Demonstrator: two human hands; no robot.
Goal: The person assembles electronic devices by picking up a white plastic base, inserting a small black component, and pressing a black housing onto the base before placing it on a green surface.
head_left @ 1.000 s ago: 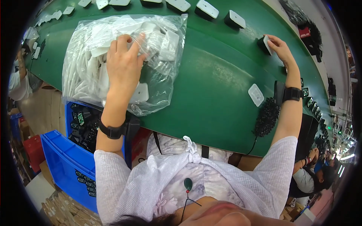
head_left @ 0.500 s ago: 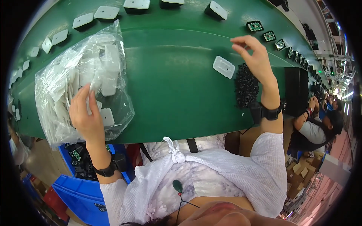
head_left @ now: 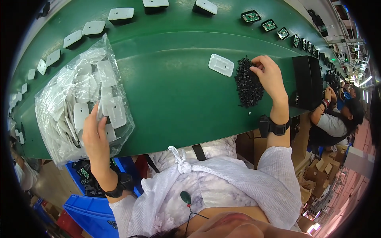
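My left hand (head_left: 94, 137) is at the clear plastic bag (head_left: 126, 133), its fingers stretched out and the thumb apart, close to a white plastic cover (head_left: 116, 113) at the bag's mouth. More white covers fill the bag. At the right, my right hand (head_left: 270, 75) reaches over a pile of small black parts (head_left: 248, 89), with thumb and fingertips drawn together at the pile's upper edge. Whatever is between those fingertips is too small to make out. A single white cover (head_left: 221, 65) lies on the green table just left of the pile, its inner side up.
Along the far belt (head_left: 178, 20) stand black housings with white covers and, at the right, open housings with green circuit boards (head_left: 251, 16). A black box (head_left: 307, 83) stands right of the pile. Blue bins (head_left: 89, 206) sit below the table. A co-worker (head_left: 337, 119) sits at the right.
My right hand has come down onto the black parts. My left hand has shifted slightly at the bag, and more covers show there. The view has turned a little; the far housings appear displaced.
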